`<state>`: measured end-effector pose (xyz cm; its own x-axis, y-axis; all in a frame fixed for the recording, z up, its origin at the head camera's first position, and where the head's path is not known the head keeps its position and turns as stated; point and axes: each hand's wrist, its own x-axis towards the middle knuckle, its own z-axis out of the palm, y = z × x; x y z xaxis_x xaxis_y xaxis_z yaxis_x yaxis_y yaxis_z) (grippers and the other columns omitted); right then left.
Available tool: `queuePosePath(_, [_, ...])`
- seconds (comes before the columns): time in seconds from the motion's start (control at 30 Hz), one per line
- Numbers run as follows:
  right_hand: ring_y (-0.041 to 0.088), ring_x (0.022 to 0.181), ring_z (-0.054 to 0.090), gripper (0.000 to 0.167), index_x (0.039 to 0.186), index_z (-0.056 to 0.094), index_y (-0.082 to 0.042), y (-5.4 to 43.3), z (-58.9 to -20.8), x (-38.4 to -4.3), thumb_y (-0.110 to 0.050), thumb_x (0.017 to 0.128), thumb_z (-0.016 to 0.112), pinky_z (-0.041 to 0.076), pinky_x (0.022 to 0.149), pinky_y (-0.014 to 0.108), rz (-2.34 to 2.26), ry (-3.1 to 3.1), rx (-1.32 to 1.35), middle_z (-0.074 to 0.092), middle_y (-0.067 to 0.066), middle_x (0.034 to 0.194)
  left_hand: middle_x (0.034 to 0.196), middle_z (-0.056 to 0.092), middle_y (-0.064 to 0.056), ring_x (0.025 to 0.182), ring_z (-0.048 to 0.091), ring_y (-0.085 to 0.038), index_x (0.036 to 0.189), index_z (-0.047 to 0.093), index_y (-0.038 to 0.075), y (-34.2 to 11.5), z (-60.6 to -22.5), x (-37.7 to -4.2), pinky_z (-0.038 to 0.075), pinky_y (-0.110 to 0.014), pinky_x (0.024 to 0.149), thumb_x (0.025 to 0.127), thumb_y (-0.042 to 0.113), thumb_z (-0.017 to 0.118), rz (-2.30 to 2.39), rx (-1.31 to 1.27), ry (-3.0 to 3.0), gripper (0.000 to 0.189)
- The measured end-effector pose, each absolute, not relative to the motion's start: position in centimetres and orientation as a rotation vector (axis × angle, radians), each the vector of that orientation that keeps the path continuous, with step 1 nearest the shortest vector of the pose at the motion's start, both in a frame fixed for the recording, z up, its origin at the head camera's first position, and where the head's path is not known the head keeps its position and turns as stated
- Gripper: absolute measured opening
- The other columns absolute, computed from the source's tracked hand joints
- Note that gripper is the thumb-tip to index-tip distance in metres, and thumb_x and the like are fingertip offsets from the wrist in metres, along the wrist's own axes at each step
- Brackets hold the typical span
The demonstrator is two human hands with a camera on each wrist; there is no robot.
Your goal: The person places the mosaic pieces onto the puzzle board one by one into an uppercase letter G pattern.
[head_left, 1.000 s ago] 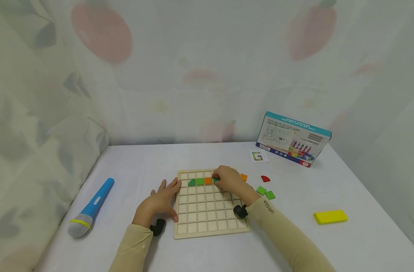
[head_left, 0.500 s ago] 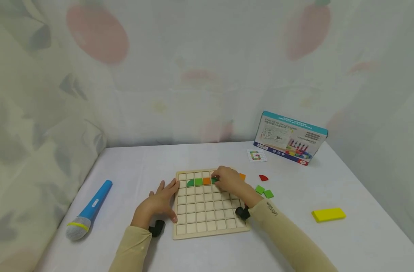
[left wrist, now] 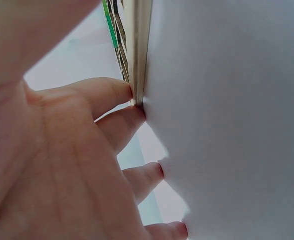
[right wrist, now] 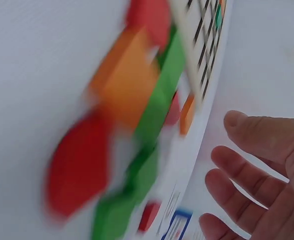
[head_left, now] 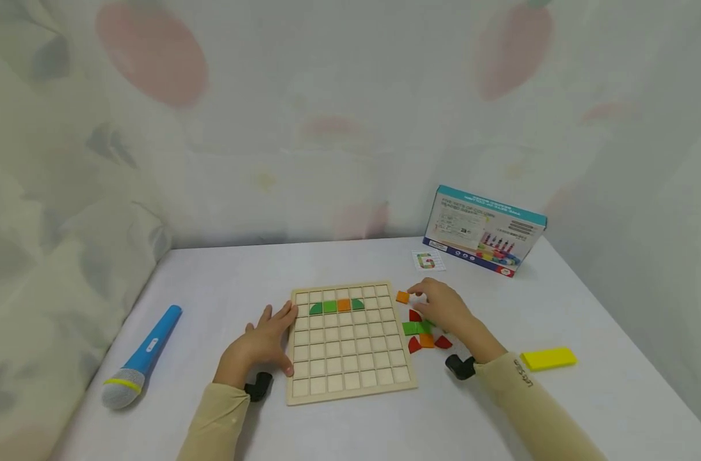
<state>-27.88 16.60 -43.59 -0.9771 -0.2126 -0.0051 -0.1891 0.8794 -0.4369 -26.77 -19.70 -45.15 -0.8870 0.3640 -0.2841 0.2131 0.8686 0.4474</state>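
A wooden grid board (head_left: 350,358) lies on the table. In its second row sit a dark green quarter-round tile (head_left: 316,309), a light green square (head_left: 330,307), an orange square (head_left: 344,305) and another dark green quarter-round (head_left: 358,304), side by side. My left hand (head_left: 257,346) has its fingers spread along the board's left edge; in the left wrist view its fingertips (left wrist: 136,114) meet the frame. Right of the board, my right hand (head_left: 445,308) hovers with nothing between its fingers. Its fingertips are close to a loose orange tile (head_left: 402,297).
Below the right hand lie loose red, green and orange tiles (head_left: 427,340), partly hidden by it. A pattern card (head_left: 427,260) and a printed box (head_left: 484,232) are at the back right. A yellow block (head_left: 548,359) lies right, a toy microphone (head_left: 145,356) left.
My right hand has let go of the dark green quarter-round in the row and moved right, off the board to the loose tiles. The left hand has stayed at the board's edge.
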Motion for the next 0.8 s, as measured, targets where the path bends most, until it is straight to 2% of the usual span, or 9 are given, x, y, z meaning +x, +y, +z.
queuePosePath(0.3, [0.02,0.086,0.056,0.029,0.109,0.067,-0.008,20.9,-43.6,-25.2,-0.012,0.08,0.071,0.05,0.081,0.041,-0.581,2.938,-0.193,0.062,0.004,0.094,0.154,0.009,-0.011,0.137,-0.002,-0.046,0.148,0.02,0.01,-19.6,-44.8,-26.6,0.005,-0.075,0.095,0.042,0.028,0.091,0.574,0.439,2.681,0.129])
queuePosePath(0.53, [0.021,0.088,0.057,0.023,0.099,0.069,-0.009,21.4,-44.1,-24.3,-0.008,0.076,0.073,0.049,0.084,0.043,-0.605,2.916,-0.206,0.063,0.002,0.095,0.154,0.01,-0.012,0.136,-0.002,-0.046,0.148,0.02,0.009,-19.6,-44.5,-26.5,0.005,-0.075,0.095,0.043,0.026,0.091,0.584,0.442,2.686,0.128])
queuePosePath(0.8, [0.019,0.085,0.057,0.021,0.094,0.069,-0.011,21.7,-44.2,-24.4,-0.015,0.074,0.076,0.051,0.081,0.042,-0.516,2.977,-0.229,0.063,0.0,0.09,0.154,0.009,-0.011,0.137,-0.003,-0.045,0.148,0.02,0.009,-19.5,-44.5,-26.5,0.004,-0.074,0.095,0.042,0.027,0.09,0.603,0.436,2.673,0.128])
